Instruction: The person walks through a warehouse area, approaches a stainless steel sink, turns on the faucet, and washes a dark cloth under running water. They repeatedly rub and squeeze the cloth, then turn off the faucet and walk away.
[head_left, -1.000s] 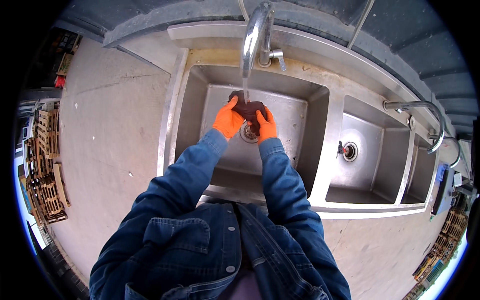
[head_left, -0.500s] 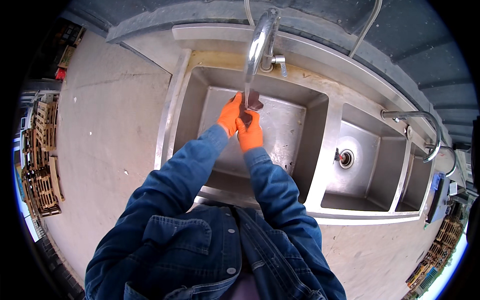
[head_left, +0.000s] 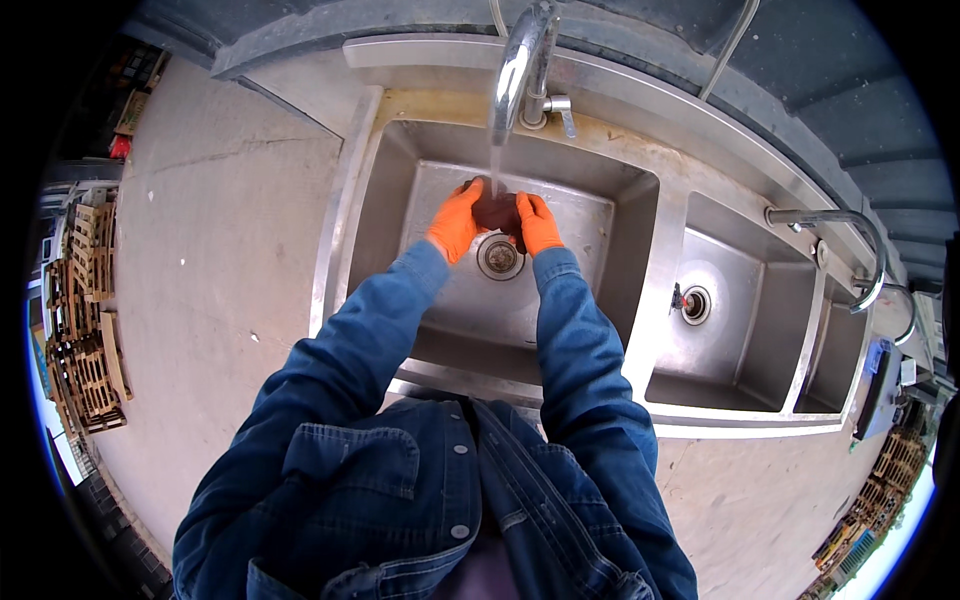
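In the head view, the orange-gloved left hand (head_left: pixel 455 224) grips one side of a dark reddish-brown, pliable piece of material (head_left: pixel 496 214), and the orange-gloved right hand (head_left: pixel 540 226) grips its other side, fingers curled around the edges. The piece is held between them inside a large rectangular stainless-steel basin (head_left: pixel 565 300), under a stream of water (head_left: pixel 496 165) from a curved chrome faucet (head_left: pixel 512 75), and beside the round metal drain (head_left: pixel 500 258), on its faucet side.

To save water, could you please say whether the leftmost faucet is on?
On: water streams from the faucet onto the dark brown item held below.
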